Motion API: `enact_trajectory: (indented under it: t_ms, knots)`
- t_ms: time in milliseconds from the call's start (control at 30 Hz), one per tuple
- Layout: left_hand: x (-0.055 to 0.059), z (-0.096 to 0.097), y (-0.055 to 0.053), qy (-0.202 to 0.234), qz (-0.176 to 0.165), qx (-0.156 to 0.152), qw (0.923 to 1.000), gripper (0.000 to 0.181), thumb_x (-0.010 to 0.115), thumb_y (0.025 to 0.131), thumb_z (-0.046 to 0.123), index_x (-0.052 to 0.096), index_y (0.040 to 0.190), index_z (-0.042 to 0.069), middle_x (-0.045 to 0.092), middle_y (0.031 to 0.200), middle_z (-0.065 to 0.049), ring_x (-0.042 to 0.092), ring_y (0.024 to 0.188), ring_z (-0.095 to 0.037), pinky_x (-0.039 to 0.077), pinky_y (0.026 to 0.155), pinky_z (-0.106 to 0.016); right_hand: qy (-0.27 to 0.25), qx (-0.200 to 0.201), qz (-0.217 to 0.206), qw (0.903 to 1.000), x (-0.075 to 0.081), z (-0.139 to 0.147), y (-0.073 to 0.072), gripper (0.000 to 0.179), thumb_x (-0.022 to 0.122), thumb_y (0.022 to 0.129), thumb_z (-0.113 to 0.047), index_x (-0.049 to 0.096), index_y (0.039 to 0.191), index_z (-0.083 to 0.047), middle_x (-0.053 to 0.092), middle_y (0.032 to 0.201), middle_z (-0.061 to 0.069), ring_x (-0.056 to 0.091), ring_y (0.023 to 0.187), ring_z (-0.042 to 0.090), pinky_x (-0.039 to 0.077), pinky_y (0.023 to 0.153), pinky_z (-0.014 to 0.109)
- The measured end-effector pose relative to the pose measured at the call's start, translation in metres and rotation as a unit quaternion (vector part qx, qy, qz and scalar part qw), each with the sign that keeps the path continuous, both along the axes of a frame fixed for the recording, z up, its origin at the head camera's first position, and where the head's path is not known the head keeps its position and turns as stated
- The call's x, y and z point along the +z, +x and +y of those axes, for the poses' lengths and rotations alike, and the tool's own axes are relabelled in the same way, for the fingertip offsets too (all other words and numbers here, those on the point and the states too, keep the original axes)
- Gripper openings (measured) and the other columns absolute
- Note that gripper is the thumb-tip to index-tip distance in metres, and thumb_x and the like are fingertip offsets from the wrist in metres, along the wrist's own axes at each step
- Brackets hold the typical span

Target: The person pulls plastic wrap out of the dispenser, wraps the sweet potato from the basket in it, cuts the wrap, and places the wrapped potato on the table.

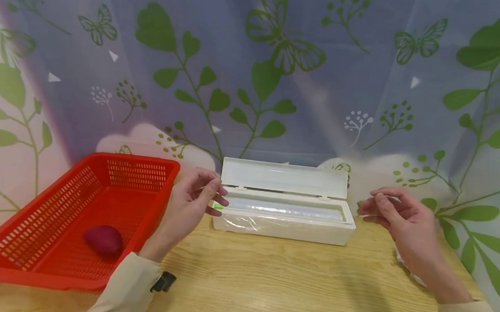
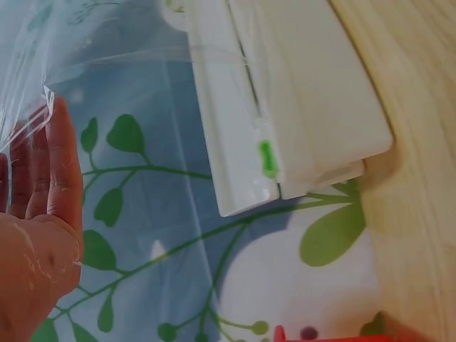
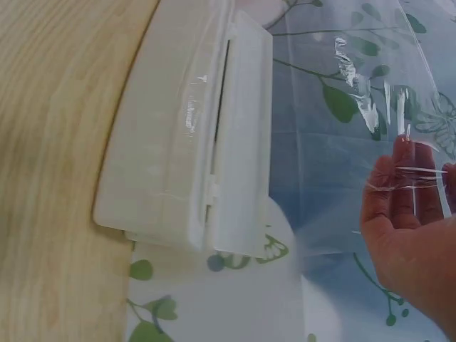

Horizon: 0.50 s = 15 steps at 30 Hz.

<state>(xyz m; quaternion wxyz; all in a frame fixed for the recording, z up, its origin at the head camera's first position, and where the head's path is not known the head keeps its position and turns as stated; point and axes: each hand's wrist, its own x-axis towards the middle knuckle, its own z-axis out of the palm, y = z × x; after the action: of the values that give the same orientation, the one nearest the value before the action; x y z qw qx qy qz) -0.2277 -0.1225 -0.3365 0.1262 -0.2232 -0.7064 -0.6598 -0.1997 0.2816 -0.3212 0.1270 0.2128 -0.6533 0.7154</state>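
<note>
Clear cling film (image 3: 367,107) is stretched between the two hands, barely visible in the head view. My left hand (image 1: 189,205) pinches one side of it between thumb and fingers, near the left end of a white dispenser box (image 1: 284,228). My right hand (image 1: 407,229) pinches the other side, off the box's right end. The box has its lid (image 1: 283,177) raised at the back, and a roll of film (image 1: 281,209) lies inside. A green tab (image 2: 268,158) marks one end. In both wrist views, glossy folds of film cross the fingers.
To the left stands a red plastic basket (image 1: 46,278) holding a dark magenta, rounded, pointed piece of produce (image 1: 104,240). Something white (image 1: 406,268) lies partly hidden behind the right wrist. A leaf-and-butterfly patterned curtain (image 1: 307,106) hangs behind the wooden table (image 1: 275,280).
</note>
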Motion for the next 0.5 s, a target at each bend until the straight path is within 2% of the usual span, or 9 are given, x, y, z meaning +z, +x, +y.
enact_trajectory:
  t_ms: [100,267,400,500]
  knots:
    - [-0.007,-0.002,0.001,-0.007,-0.010,-0.010,0.9999,0.017,0.059,0.104,0.012,0.056,0.113,-0.002,0.069,0.095,-0.015,0.074,0.077,-0.017,0.064,0.064,-0.042,0.030,0.008,-0.017,0.9994,-0.012,0.001,0.003,0.017,0.050,0.106,-0.003,0.065,0.114,-0.004,0.078,0.098,0.001,0.076,0.090,0.014,0.062,0.080,0.027]
    - [-0.023,-0.005,0.006,-0.035,-0.019,-0.046,0.9982,0.011,0.060,0.103,0.008,0.058,0.110,0.000,0.066,0.096,-0.029,0.075,0.076,-0.022,0.064,0.064,-0.041,0.083,0.035,-0.039,0.9951,-0.036,0.008,0.010,0.020,0.047,0.106,-0.001,0.064,0.117,-0.002,0.076,0.101,-0.001,0.075,0.094,0.012,0.061,0.082,0.026]
    - [-0.037,-0.008,0.011,-0.077,-0.030,-0.080,0.9933,0.007,0.060,0.102,0.008,0.061,0.107,0.003,0.068,0.094,-0.029,0.075,0.077,-0.021,0.064,0.066,-0.039,0.104,0.057,-0.064,0.9909,-0.054,0.014,0.014,0.021,0.046,0.107,-0.001,0.064,0.117,-0.004,0.075,0.102,-0.001,0.074,0.096,0.013,0.061,0.084,0.027]
    - [-0.046,-0.011,0.015,-0.125,-0.042,-0.117,0.9844,0.007,0.061,0.102,0.011,0.063,0.105,0.004,0.070,0.092,-0.023,0.074,0.079,-0.017,0.064,0.071,-0.037,0.122,0.078,-0.076,0.9866,-0.067,0.019,0.017,0.022,0.044,0.108,-0.001,0.064,0.116,-0.004,0.075,0.103,-0.001,0.073,0.097,0.013,0.061,0.086,0.028]
